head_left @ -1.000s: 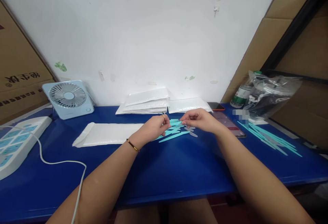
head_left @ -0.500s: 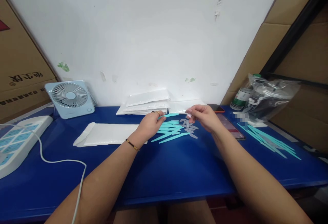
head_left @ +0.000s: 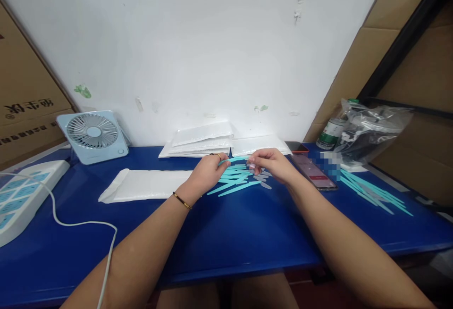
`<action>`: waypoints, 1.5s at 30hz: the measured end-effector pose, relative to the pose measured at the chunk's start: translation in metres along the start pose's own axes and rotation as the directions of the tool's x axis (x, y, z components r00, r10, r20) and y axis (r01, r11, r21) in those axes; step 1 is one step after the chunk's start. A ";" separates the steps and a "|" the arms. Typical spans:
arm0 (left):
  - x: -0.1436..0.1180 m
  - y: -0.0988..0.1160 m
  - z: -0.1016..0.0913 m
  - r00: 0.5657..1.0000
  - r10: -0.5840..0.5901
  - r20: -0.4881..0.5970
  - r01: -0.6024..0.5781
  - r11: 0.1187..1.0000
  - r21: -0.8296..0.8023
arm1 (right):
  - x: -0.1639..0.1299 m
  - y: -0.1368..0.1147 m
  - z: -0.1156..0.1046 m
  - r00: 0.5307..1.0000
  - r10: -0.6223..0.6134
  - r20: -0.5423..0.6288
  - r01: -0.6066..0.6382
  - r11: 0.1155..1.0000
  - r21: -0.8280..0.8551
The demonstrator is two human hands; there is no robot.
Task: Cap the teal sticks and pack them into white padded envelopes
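My left hand [head_left: 208, 172] pinches one teal plastic stick [head_left: 233, 160] just above a loose pile of teal sticks [head_left: 233, 181] on the blue table [head_left: 226, 238]. My right hand [head_left: 272, 163] meets the stick's far end, its fingers pinched on a small clear cap, right over a scatter of clear plastic caps [head_left: 262, 179]. Both hands hover close together near the table's back middle.
A white padded mailer [head_left: 148, 184] lies left of the pile, with a stack of mailers [head_left: 201, 141] behind. A small fan [head_left: 92, 135] and a power strip [head_left: 21, 196] with its white cable sit left. A phone [head_left: 314, 171], more teal sticks [head_left: 371, 192], a plastic bag [head_left: 371, 132] and a bottle sit right.
My left hand lifted one teal stick off the pile. My right hand moved away to the clear caps and then came back to the stick's tip.
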State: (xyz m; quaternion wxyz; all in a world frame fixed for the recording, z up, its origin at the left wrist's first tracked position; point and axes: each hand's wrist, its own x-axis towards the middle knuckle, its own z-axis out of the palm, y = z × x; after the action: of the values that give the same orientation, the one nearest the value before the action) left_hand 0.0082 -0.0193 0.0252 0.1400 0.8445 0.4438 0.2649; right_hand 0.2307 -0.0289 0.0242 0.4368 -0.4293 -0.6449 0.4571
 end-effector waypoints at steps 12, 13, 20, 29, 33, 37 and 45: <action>-0.021 0.031 0.013 0.949 0.047 0.311 -0.062 0.997 0.039 | -0.017 -0.020 -0.041 0.887 0.324 0.329 -0.084 0.813 -0.576; -0.022 0.031 0.015 0.950 0.055 0.307 -0.079 0.995 0.067 | -0.017 -0.017 -0.044 0.901 0.336 0.274 -0.083 0.754 -0.651; -0.030 0.035 0.028 0.927 0.196 0.318 -0.285 0.923 0.260 | -0.008 0.004 -0.036 0.901 0.385 0.202 -0.037 0.530 -0.847; -0.039 0.049 0.040 0.928 0.166 0.333 -0.277 0.907 0.319 | -0.007 0.008 -0.037 0.923 0.310 0.227 0.065 0.454 -0.889; -0.026 0.039 0.044 0.950 0.058 0.308 -0.159 0.937 0.312 | -0.006 0.010 -0.037 0.902 0.355 0.245 0.055 0.470 -0.881; -0.019 0.029 0.041 0.951 -0.048 0.307 -0.021 0.976 0.219 | -0.009 0.006 -0.042 0.896 0.366 0.252 0.014 0.542 -0.840; -0.015 0.020 0.017 0.960 -0.121 0.252 0.060 0.970 0.236 | -0.017 -0.009 -0.050 0.923 0.310 0.230 -0.095 0.759 -0.644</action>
State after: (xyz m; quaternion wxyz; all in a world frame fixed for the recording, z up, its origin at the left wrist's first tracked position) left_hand 0.0249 -0.0429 0.0161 0.1130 0.8614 0.4868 0.0908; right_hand 0.2817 -0.0367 0.0402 0.1068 -0.5362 -0.7704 0.3279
